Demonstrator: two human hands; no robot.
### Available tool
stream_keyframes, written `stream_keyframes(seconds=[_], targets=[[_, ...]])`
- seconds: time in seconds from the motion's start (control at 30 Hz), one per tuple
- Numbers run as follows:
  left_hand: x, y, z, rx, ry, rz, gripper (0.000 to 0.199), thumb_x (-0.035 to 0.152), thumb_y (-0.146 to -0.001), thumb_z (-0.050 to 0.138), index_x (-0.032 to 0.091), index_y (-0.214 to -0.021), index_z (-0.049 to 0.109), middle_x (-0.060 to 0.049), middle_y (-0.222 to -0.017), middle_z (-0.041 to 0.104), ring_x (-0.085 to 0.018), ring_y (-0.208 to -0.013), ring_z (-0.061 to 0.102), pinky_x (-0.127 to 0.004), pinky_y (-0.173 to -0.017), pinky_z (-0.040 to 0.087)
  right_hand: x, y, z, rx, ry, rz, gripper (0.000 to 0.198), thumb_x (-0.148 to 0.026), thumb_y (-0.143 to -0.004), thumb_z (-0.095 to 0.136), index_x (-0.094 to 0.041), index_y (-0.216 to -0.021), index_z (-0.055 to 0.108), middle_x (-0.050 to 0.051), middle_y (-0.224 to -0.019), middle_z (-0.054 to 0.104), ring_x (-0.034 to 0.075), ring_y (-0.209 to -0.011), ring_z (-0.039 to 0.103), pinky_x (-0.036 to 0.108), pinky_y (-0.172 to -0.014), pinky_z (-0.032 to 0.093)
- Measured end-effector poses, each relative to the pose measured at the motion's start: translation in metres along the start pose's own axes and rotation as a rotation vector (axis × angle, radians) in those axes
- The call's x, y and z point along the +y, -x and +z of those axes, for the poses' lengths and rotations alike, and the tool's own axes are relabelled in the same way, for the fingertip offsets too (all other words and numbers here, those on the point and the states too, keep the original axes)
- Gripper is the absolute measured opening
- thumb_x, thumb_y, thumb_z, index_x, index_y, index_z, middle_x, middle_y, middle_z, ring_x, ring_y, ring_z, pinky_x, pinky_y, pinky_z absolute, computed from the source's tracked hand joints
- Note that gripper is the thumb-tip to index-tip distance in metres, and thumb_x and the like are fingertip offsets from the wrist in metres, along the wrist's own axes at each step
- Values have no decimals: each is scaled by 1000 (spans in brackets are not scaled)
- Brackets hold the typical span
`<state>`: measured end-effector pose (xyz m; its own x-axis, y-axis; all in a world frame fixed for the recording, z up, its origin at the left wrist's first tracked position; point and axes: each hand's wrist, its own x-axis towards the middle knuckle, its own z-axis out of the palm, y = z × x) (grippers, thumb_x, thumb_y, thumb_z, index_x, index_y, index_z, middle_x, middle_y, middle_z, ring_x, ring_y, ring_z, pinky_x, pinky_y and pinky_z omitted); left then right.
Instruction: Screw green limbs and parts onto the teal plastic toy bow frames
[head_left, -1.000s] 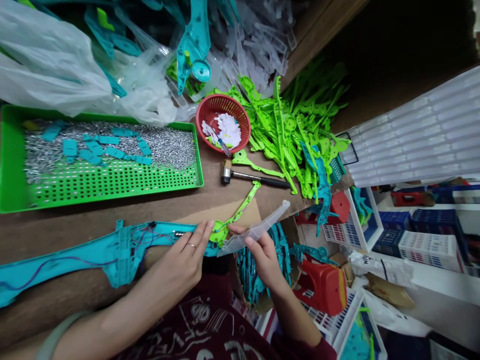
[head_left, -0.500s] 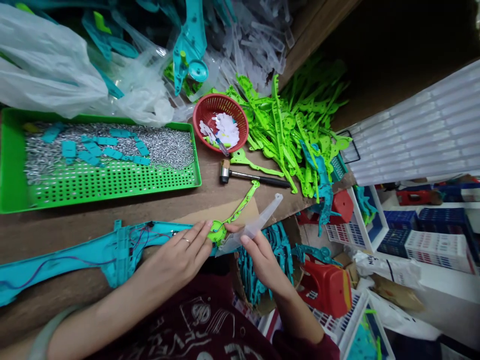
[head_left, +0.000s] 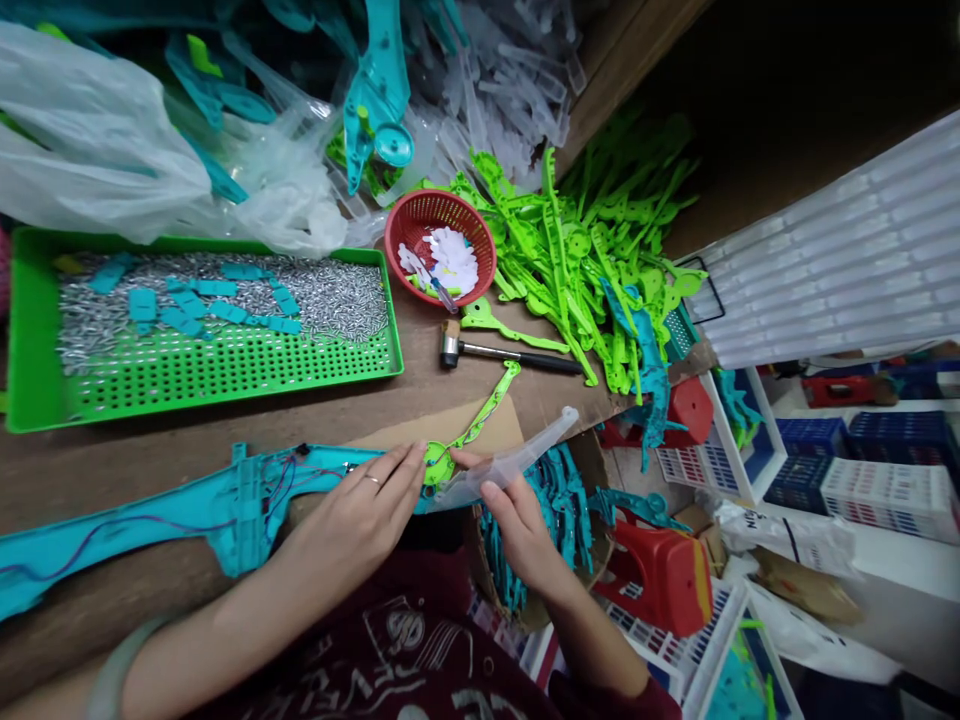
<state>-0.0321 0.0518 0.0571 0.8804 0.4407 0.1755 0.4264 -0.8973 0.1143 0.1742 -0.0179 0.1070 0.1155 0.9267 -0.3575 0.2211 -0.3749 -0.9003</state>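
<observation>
A long teal plastic shell (head_left: 172,515) with thin wires inside lies along the near table edge. My left hand (head_left: 382,495) lies over its right end, fingers close together, fingertips at the round end of a light green plastic arm (head_left: 480,415). The thumb is hidden. My right hand (head_left: 529,530) pinches a frosted translucent plastic piece (head_left: 525,450) between thumb and fingers. That piece's wide end overlaps the shell beside the green disc, and its narrow end points up to the right. Where the parts touch is partly covered by my fingers.
Beyond my hands lie a hammer (head_left: 517,357), a red basket (head_left: 440,205) of white pieces, and a heap of green arms (head_left: 555,260). A green tray (head_left: 225,375) of metal pins stands at left. Below the table edge at right are a box of teal parts (head_left: 559,510) and a red stool (head_left: 664,585).
The translucent piece has tilted lower, its narrow end swinging down and to the right. My left hand stays in nearly the same place; the view has shifted slightly.
</observation>
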Motion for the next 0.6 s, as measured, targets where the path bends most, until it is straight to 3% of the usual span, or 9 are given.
stream_keyframes(seconds=[0.2,0.3,0.4,0.5,0.6], targets=[[-1,-6,-8,-85,-1,-15,42,11,-92,49,6,-132,60,-19,-139,57,-30,-121,56,-40,-96,50,-6,-3,2,-27,115,14,41,-44,-101,46,-25,-136,59,6,-132,65,23,-125,57,37,-108,41],[-2,-8,-9,-61,-12,-10,43,7,-89,51,4,-130,62,-20,-137,59,-30,-118,56,-41,-94,50,-5,-6,-1,1,79,-7,36,-44,-99,49,-22,-121,67,7,-118,70,22,-111,63,35,-98,47],[-4,-11,-9,-58,15,-11,43,6,-86,55,5,-128,63,-18,-130,63,-29,-111,58,-39,-90,51,-1,-13,-18,257,2,-87,32,-45,-98,49,-19,-102,68,2,-84,69,18,-77,64,31,-77,51],[-6,-15,-9,-93,52,-26,42,7,-85,59,8,-126,65,-16,-126,65,-27,-105,60,-36,-83,51,1,-22,-40,582,206,-176,25,-42,-92,60,-18,-89,64,0,-71,62,15,-65,56,28,-66,47],[-7,-17,-9,-131,76,-40,40,7,-84,61,9,-123,66,-15,-125,65,-26,-102,61,-35,-79,51,1,-28,-48,549,272,-143,22,-39,-84,69,-18,-84,62,0,-70,64,14,-61,57,26,-59,46]])
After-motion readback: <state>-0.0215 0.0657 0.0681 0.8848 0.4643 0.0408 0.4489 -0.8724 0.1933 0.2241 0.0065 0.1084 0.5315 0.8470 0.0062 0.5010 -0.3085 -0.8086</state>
